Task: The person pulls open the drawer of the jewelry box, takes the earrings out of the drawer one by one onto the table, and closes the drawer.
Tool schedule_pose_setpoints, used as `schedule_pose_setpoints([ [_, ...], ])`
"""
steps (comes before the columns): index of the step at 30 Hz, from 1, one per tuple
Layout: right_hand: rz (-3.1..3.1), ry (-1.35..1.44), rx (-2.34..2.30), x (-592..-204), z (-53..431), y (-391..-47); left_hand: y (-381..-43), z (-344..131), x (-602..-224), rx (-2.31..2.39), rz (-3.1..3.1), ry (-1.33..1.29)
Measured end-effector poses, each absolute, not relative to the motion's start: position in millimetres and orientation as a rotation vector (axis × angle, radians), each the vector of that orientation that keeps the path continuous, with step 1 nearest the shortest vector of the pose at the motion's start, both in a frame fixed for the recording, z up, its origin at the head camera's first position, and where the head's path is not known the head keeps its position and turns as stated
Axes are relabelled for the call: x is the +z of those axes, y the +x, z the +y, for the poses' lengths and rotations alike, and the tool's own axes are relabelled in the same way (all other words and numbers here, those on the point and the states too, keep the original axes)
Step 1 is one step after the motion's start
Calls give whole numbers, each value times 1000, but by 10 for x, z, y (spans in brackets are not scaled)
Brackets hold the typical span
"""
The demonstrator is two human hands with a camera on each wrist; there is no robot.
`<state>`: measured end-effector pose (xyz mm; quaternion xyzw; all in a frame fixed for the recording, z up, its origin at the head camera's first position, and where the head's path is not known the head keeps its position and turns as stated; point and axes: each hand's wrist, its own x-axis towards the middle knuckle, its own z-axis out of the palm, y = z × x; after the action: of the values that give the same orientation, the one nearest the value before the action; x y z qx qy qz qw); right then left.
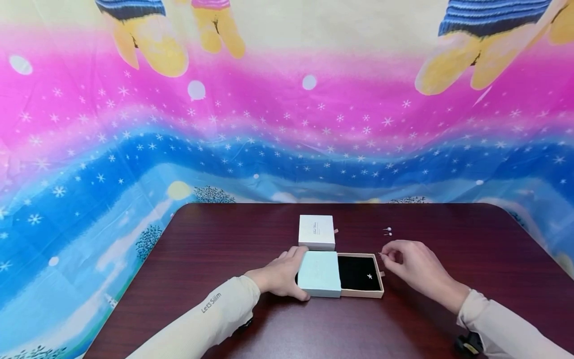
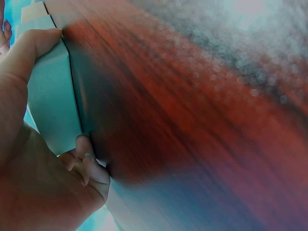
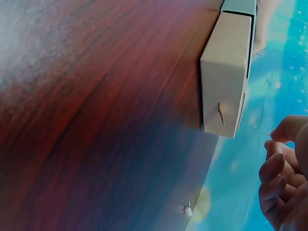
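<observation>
My left hand (image 1: pixel 281 274) grips the closed end of a pale blue jewelry box (image 1: pixel 319 274), thumb along the near side and fingers at the far side. Its drawer (image 1: pixel 382 294) is slid out to the right, showing a black lining (image 1: pixel 356 273) with a small star-shaped earring (image 1: pixel 369 276) on it. Just right of the drawer, my right hand (image 1: pixel 414 264) pinches a tiny stud earring (image 3: pixel 264 133) between thumb and index finger. Only its thin pin shows in the right wrist view; the rest is hidden by the fingertips.
A white box (image 1: pixel 316 232) with printed lettering and a small ribbon tab stands right behind the blue one. Two pearl earrings (image 1: pixel 389 230) lie on the dark wooden table (image 1: pixel 224 234), beyond my right hand. A printed cloth (image 1: pixel 287 124) hangs behind the table.
</observation>
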<state>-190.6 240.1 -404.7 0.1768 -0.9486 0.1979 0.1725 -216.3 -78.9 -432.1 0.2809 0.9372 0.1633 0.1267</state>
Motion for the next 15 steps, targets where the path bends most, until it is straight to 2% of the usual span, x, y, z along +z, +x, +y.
schedule_pose_setpoints([
  [15, -2681, 478, 546, -4096, 2543, -1927, -2163, -793, -4328, 480, 2725, 831],
])
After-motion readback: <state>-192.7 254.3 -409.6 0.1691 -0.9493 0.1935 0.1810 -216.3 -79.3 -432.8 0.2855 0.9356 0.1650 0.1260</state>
